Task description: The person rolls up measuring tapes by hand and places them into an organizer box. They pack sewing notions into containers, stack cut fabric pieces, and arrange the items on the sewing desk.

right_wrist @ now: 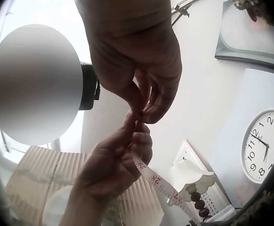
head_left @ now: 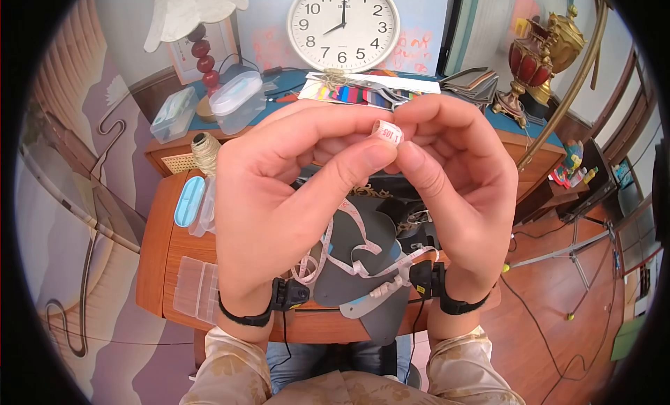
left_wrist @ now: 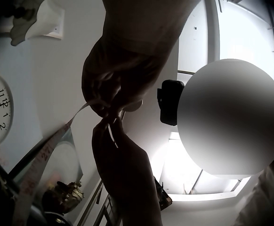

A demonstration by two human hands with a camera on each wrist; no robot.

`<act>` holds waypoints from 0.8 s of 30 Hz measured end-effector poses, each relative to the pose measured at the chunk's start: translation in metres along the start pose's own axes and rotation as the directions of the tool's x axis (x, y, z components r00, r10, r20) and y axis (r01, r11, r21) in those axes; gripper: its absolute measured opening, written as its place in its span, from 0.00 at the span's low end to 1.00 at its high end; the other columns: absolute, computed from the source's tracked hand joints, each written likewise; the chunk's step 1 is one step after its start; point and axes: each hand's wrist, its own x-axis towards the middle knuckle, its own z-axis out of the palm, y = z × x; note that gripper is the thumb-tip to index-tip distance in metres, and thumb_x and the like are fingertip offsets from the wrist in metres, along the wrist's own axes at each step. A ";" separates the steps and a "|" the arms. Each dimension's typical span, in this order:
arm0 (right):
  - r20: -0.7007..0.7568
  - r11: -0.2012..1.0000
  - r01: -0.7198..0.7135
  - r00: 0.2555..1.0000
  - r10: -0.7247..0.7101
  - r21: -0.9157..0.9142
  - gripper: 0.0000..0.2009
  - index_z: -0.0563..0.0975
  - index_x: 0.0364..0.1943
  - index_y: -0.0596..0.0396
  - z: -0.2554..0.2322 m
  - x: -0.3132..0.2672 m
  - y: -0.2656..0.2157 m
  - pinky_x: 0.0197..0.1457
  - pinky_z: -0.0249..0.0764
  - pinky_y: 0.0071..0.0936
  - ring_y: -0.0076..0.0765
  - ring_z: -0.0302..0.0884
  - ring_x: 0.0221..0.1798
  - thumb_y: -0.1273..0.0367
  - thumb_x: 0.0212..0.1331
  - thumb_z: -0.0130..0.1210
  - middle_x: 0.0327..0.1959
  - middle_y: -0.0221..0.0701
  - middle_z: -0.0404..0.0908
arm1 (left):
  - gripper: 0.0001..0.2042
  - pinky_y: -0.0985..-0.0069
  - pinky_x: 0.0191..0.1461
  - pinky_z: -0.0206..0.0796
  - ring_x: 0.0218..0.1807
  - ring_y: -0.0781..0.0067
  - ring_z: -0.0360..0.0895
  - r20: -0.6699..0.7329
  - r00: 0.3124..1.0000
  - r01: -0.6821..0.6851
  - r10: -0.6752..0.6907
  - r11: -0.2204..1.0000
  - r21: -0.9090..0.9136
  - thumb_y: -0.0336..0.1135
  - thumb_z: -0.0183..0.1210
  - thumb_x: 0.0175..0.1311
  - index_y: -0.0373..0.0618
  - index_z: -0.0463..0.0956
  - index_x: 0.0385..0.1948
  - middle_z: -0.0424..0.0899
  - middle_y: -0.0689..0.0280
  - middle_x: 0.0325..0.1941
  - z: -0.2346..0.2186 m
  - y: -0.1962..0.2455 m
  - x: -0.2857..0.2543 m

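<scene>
Clock (head_left: 328,34): top cut off by head view's edge | left of clock, lampshade (head_left: 195,16): top also cut | below clock, measuring tape (head_left: 388,132) I pinch: partly hidden by my fingers (head_left: 328,121)

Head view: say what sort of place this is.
Probably a room at home set up for sewing or crafts: a measuring tape, a spool of twine and a table lamp suggest it.

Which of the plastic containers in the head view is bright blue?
The oval container, below the thread cone and left of the left hand. Its blue colour sets it apart: the shallow tray and rear boxes look clear or whitish.
</scene>
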 end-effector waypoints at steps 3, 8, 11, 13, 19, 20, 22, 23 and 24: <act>-0.034 0.991 -0.015 0.999 0.019 0.130 0.14 0.72 0.55 0.67 0.001 0.000 0.001 0.56 0.77 0.25 0.26 0.80 0.52 0.78 0.68 0.57 0.49 0.36 0.81 | 0.13 0.84 0.39 0.70 0.40 0.78 0.81 0.019 0.999 -0.041 0.042 0.999 -0.023 0.21 0.62 0.65 0.29 0.80 0.51 0.85 0.60 0.43 0.001 -0.001 0.000; -0.039 0.983 -0.016 0.999 0.024 0.186 0.13 0.71 0.54 0.66 0.002 -0.002 0.002 0.52 0.77 0.23 0.25 0.80 0.51 0.77 0.69 0.55 0.49 0.37 0.81 | 0.14 0.82 0.44 0.73 0.41 0.75 0.82 0.058 0.996 -0.060 0.063 0.997 -0.044 0.17 0.62 0.63 0.29 0.80 0.50 0.83 0.60 0.46 0.001 -0.007 0.002; -0.054 0.986 -0.080 0.995 0.089 0.149 0.13 0.71 0.55 0.66 0.002 -0.003 -0.001 0.54 0.77 0.24 0.25 0.81 0.50 0.77 0.69 0.55 0.49 0.38 0.82 | 0.12 0.81 0.46 0.75 0.42 0.75 0.83 0.063 0.995 -0.069 0.071 0.997 -0.041 0.16 0.62 0.62 0.28 0.81 0.47 0.82 0.61 0.46 0.000 -0.008 0.003; -0.052 0.978 -0.122 0.990 0.132 0.169 0.13 0.72 0.55 0.67 0.004 -0.001 -0.005 0.55 0.77 0.24 0.26 0.81 0.50 0.78 0.69 0.56 0.48 0.38 0.82 | 0.11 0.81 0.45 0.74 0.42 0.76 0.83 0.081 0.989 -0.132 0.124 0.985 0.109 0.16 0.63 0.61 0.29 0.81 0.45 0.83 0.61 0.46 -0.008 -0.010 0.005; -0.030 0.997 0.017 0.999 -0.019 -0.069 0.12 0.75 0.51 0.68 0.004 0.002 0.003 0.57 0.77 0.25 0.27 0.82 0.48 0.79 0.66 0.58 0.44 0.36 0.83 | 0.11 0.82 0.44 0.73 0.39 0.79 0.82 0.019 0.996 -0.087 0.085 0.954 0.286 0.18 0.67 0.58 0.31 0.81 0.42 0.85 0.63 0.40 -0.003 -0.004 0.001; -0.031 0.992 0.036 0.999 -0.040 -0.120 0.11 0.75 0.50 0.68 0.003 0.002 0.003 0.56 0.77 0.25 0.27 0.82 0.48 0.79 0.65 0.59 0.44 0.35 0.83 | 0.11 0.83 0.44 0.73 0.38 0.80 0.82 0.002 1.000 -0.023 0.023 0.967 0.255 0.19 0.67 0.57 0.32 0.81 0.42 0.85 0.64 0.38 -0.002 -0.003 0.000; -0.039 0.999 0.001 0.999 -0.003 -0.047 0.12 0.76 0.50 0.67 0.001 0.001 0.001 0.56 0.77 0.25 0.26 0.82 0.47 0.79 0.64 0.60 0.44 0.35 0.82 | 0.10 0.82 0.43 0.73 0.38 0.80 0.82 0.010 1.000 -0.023 0.021 0.968 0.249 0.19 0.67 0.58 0.32 0.81 0.41 0.86 0.64 0.37 0.000 -0.001 -0.001; -0.045 0.999 -0.034 0.998 0.035 0.027 0.12 0.76 0.49 0.67 0.000 0.000 0.000 0.55 0.77 0.24 0.26 0.81 0.47 0.79 0.63 0.61 0.45 0.34 0.82 | 0.10 0.82 0.43 0.73 0.38 0.80 0.82 0.018 1.000 -0.023 0.019 0.970 0.242 0.19 0.67 0.58 0.33 0.81 0.41 0.86 0.64 0.36 0.001 0.000 -0.001; -0.047 0.999 -0.034 0.998 0.036 0.027 0.12 0.76 0.49 0.67 -0.002 0.000 0.000 0.55 0.77 0.24 0.26 0.81 0.47 0.79 0.63 0.61 0.45 0.34 0.82 | 0.10 0.82 0.43 0.73 0.38 0.80 0.82 0.019 1.000 -0.022 0.018 0.970 0.242 0.19 0.67 0.58 0.33 0.81 0.41 0.86 0.64 0.36 0.002 0.000 -0.002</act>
